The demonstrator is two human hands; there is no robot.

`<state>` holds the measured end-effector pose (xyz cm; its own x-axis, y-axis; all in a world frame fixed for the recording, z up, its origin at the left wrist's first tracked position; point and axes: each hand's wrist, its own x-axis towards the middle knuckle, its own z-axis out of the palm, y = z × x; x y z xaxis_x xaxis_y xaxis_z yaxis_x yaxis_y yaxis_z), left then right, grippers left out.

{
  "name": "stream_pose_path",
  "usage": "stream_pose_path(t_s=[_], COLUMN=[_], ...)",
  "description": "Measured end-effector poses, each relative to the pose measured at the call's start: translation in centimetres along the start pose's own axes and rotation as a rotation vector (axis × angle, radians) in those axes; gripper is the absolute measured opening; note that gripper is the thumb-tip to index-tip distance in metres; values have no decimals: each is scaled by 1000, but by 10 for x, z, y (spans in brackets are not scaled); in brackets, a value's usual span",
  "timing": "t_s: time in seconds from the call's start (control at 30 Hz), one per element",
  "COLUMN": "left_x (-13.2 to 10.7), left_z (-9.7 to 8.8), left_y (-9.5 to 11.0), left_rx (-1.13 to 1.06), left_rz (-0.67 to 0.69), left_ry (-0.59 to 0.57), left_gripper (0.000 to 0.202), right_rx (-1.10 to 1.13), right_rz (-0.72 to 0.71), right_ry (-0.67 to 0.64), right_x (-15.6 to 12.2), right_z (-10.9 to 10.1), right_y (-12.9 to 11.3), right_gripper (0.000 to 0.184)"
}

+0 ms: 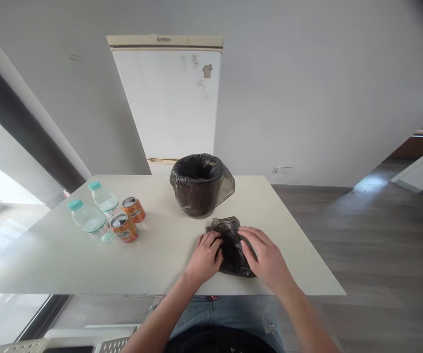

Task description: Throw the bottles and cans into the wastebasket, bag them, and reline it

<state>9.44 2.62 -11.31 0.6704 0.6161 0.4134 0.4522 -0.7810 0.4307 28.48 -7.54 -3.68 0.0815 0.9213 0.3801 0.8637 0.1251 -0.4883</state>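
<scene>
A crumpled black plastic bag (233,252) lies on the table near its front edge, between my two hands. My left hand (207,254) rests at the bag's left side, its fingers curled over the edge of the plastic. On the other side, my right hand (265,252) touches the bag's upper right part with its thumb and fingers apart. Just beyond the bag stands a bin (197,198), upright and lined with a thin dark bag whose loose edge hangs out over the rim on the right.
Left of the bin, two clear bottles with teal caps, a nearer bottle (91,219) and a farther bottle (104,198), stand beside two orange drink cans, a front can (124,229) and a rear can (134,210). The white table (152,264) faces a fridge (171,103).
</scene>
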Motion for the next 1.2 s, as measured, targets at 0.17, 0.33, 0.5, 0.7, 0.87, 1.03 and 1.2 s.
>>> stream_pose_path(t_s=[0.17,0.33,0.5,0.7,0.87,1.03,1.2], left_x=[-4,-9,-5,10,7,2,1], left_z=[-4,-11,-26,-4,16,13,11], left_y=[-7,-14,3,-6,-30,-32,-29], left_rx=[84,132,54,206,304,296,274], left_rz=[-167,-253,-103,89,50,55,60], left_ry=[72,98,149,-138,-266,-230,-211], left_gripper=[31,31,40,63,70,66,67], right_rx=[-170,-230,-186,-82,-171,-198,-181], right_rz=[-157,-202,-228,-256,-259,-225,-239], right_ry=[-310,-439,-437,-148,-337,-434,-466], right_x=[12,5,6,19,23,17,16], right_z=[36,60,49,23,44,60,55], right_y=[43,71,80,71,68,81,86], right_gripper=[57,62,62,58,60,61,62])
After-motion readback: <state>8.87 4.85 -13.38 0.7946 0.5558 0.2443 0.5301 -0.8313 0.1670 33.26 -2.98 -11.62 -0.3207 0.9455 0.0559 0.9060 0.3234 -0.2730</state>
